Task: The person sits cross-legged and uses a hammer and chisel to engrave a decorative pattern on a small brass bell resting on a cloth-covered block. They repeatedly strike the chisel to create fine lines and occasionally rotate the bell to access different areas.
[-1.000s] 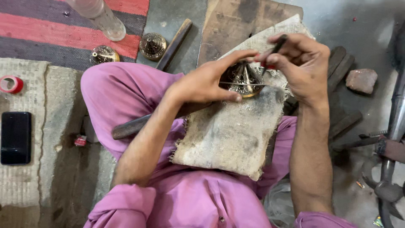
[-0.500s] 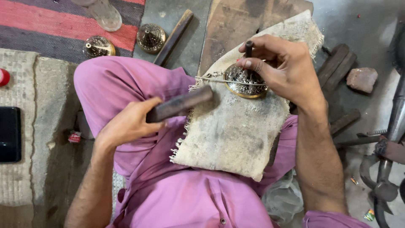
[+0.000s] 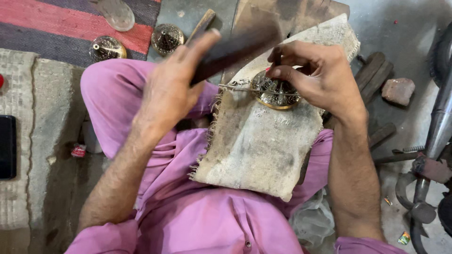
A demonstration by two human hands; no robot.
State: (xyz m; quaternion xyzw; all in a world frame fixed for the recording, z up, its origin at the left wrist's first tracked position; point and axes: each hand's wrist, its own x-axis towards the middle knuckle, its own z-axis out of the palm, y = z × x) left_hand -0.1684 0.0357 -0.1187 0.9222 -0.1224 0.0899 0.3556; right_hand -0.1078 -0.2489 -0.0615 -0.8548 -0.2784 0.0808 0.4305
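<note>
A round brass ornamental piece (image 3: 275, 91) lies on a worn burlap cloth (image 3: 263, 146) spread over my lap. My right hand (image 3: 313, 77) rests on the piece and pinches a thin dark punch (image 3: 278, 59) upright over it. A thin metal rod (image 3: 240, 88) sticks out to the left of the piece. My left hand (image 3: 174, 87) is raised above my knee, gripping a dark hammer (image 3: 235, 49) that is blurred by motion.
Two more round brass pieces (image 3: 107, 48) (image 3: 167, 38) sit on the floor by a striped rug (image 3: 56, 33). A wooden handle (image 3: 201, 24) lies near them. A black phone (image 3: 7, 146) is at left; a stone (image 3: 398, 90), wood scraps and metal tools at right.
My left hand left the brass piece, took up the hammer from my thigh and has lifted it above the punch. My right hand stayed on the piece, holding the punch.
</note>
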